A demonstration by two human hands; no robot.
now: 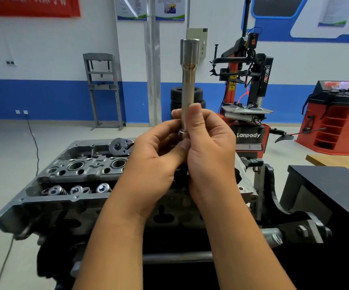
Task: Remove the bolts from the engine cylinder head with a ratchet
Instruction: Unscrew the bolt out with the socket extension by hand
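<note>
Workshop backdrop; upright silver socket extension (188, 80)

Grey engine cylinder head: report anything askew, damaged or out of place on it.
Nothing looks damaged on the grey engine cylinder head. The silver ratchet head lies loose on its far edge. Both hands, left hand and right hand, hold the long steel socket extension upright above it.

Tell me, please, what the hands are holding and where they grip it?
Both the left hand and right hand pinch the lower end of a long upright socket.
</note>
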